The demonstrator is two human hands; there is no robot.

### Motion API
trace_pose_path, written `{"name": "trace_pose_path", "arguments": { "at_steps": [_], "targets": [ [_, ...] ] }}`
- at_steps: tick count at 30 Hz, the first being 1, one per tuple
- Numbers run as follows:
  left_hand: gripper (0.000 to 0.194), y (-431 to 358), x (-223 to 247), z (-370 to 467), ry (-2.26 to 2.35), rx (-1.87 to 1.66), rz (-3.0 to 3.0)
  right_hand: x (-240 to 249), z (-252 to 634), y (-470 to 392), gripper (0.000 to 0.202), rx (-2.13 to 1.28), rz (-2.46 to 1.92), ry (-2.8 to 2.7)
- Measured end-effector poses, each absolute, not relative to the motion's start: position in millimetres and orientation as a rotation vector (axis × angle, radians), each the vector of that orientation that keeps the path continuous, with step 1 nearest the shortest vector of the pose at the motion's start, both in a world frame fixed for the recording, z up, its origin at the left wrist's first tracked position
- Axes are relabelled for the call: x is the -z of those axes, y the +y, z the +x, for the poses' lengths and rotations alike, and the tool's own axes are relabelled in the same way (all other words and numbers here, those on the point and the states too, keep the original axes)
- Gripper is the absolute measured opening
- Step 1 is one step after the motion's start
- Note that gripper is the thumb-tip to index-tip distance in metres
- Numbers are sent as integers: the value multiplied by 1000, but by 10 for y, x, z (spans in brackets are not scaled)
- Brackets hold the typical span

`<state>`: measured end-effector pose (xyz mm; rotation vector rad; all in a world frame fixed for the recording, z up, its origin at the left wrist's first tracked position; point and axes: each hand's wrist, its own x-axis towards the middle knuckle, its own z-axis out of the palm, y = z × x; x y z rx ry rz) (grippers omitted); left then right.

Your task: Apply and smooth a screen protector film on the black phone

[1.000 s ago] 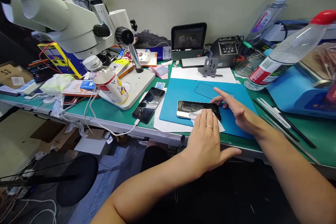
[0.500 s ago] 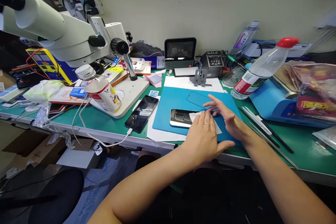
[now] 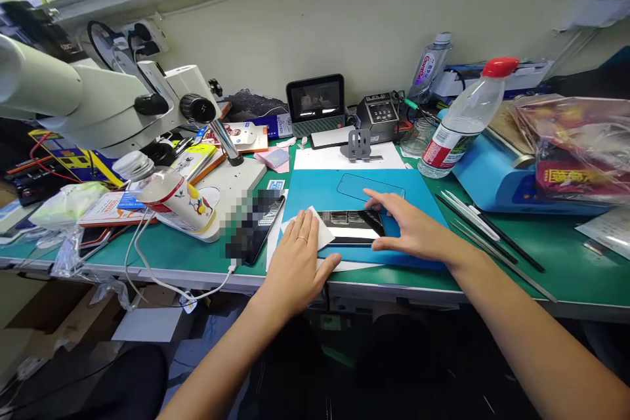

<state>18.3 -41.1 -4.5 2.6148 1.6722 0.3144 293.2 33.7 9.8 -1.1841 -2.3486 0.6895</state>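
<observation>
Green workbench (image 3: pixel 566 256), blue rectangular work mat (image 3: pixel 315 187) at centre. Dark glossy smartphone (image 3: pixel 350 226) lies flat on mat. Left hand (image 3: pixel 295 262), ring on one finger, presses white wipe (image 3: pixel 315 226) flat at phone's left end. Right hand (image 3: pixel 411 230) rests open, fingers spread, steadying phone's right end. White microscope (image 3: pixel 73 102) at left. Clear plastic bottle with red cap (image 3: pixel 462 121) leans at right.

Head view, down over workbench (image 3: pixel 197 256)

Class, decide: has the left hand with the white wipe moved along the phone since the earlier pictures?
Yes. The left hand slid the white wipe leftward along the phone, to its left end.
</observation>
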Motion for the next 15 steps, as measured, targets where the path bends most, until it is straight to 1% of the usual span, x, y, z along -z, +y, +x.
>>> {"name": "trace_pose_path", "arguments": {
  "at_steps": [4,6,9,15],
  "targets": [
    [72,-591,57,119,1630,-333,2638,-157,2914,288,89,-544,-1219,-2450],
    [70,-638,62,101,1630,-343,2640,-155,2951,283,88,-509,-1257,-2464],
    [68,-666,60,88,1636,-321,2628,-152,3019,289,84,-537,-1290,-2485],
    [68,-614,45,83,1626,-288,2589,-199,3006,287,69,-616,-1312,-2469]
  ]
}}
